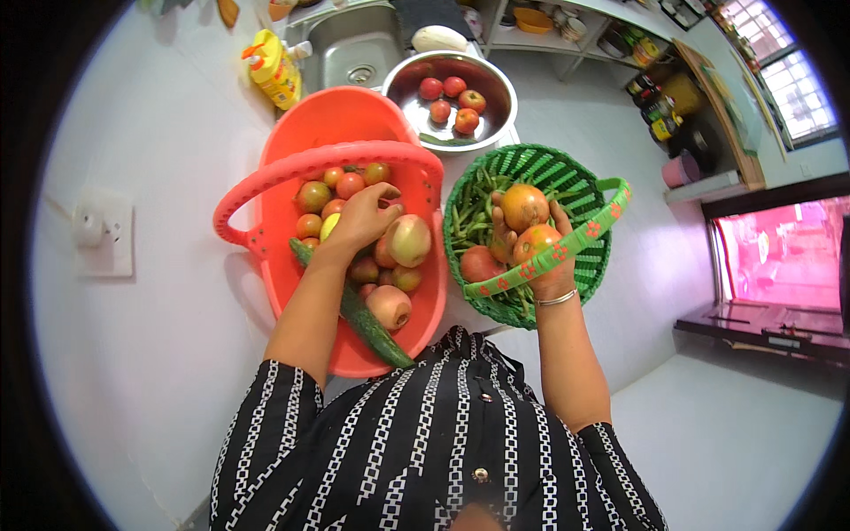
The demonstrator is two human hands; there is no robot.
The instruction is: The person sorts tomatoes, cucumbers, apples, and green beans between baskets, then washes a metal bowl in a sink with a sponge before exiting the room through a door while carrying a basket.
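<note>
Right hand [556,281] cups tomatoes [525,207] (pair aligned fore-aft).

The left forearm [308,305] rises slanting inward to the right, bare, with the left hand [361,219] turned back-upward at its end and the digits that show bent loosely toward the right; the rest are hidden. The right forearm [569,363] stands steeper, leaning slightly left toward the wrist. The right hand [552,282] is palm-up, digits curled upward on both sides in a cupped, loaded grip, well apart from the left.
</note>
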